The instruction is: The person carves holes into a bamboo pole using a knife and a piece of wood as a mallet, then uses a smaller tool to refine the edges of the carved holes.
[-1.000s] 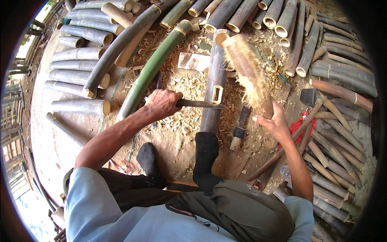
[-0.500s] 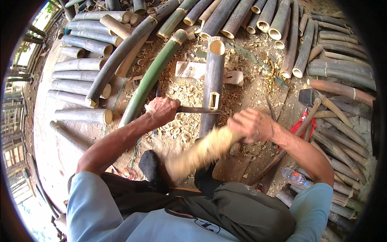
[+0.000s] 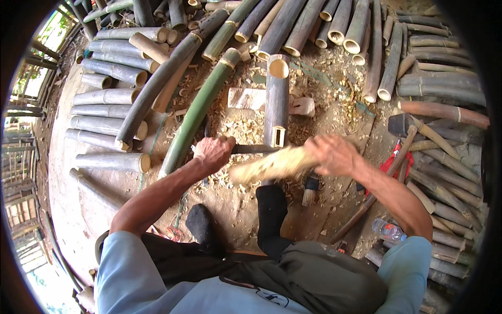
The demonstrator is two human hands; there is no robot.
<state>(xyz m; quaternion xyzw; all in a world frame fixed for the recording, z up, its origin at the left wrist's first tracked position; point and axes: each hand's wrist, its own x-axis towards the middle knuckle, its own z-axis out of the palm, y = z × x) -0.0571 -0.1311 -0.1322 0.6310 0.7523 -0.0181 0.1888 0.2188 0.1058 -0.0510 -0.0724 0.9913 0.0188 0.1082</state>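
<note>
My left hand (image 3: pixel 214 153) is closed around the handle of a knife (image 3: pixel 252 149). Its dark blade lies across a grey bamboo tube (image 3: pixel 276 102), just below a rectangular slot (image 3: pixel 278 137) cut in the tube's wall. My right hand (image 3: pixel 334 155) grips one end of a pale wooden club (image 3: pixel 274 165), which is slightly blurred by motion. The club slants over the lower part of the tube and hides the blade's tip; I cannot tell whether they touch. My foot in a black sock (image 3: pixel 271 209) is at the tube's near end.
A long green bamboo pole (image 3: pixel 201 112) lies left of the tube, and wood blocks (image 3: pixel 246 98) sit beneath it. Shavings cover the ground. Bamboo pieces (image 3: pixel 104 97) lie along the left, far and right sides. A hammer (image 3: pixel 400 125), brush (image 3: pixel 310 189) and plastic bottle (image 3: pixel 388 229) are at the right.
The club has swung up from near my feet to beside the knife blade. My left hand still holds the knife across the tube. The whole view has shifted slightly.
</note>
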